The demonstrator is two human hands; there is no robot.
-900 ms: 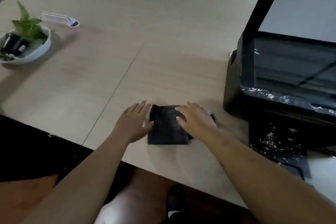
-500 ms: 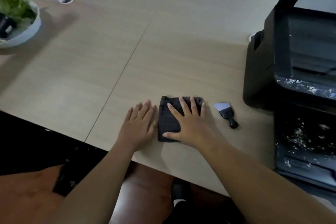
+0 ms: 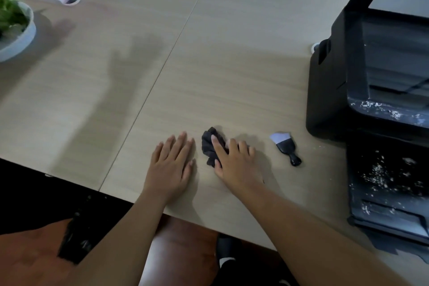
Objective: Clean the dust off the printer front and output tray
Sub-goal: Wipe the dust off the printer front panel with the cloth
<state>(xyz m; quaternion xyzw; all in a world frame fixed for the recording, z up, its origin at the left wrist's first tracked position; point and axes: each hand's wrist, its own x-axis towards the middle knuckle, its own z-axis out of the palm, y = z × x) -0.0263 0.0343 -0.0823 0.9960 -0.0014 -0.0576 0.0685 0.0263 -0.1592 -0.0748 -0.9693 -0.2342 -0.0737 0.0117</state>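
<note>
Nearest, our left hand (image 3: 170,166) lies flat on the table (image 3: 232,65), fingers together. Just beside it, our right hand (image 3: 234,160) bunches the dark cloth (image 3: 210,144), fingers curled over it. Farther right: small brush (image 3: 286,146), then the dust-flecked printer (image 3: 329,90) and output tray (image 3: 390,183).

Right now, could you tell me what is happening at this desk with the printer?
A person is getting ready to dust the black printer. Their right hand is gathering up a dark cloth on the wooden desk, fingers curled into it, while the left hand lies flat beside it. A small dusting brush lies untouched between the cloth and the printer. White dust still speckles the printer's front ledge and the output tray.
</note>
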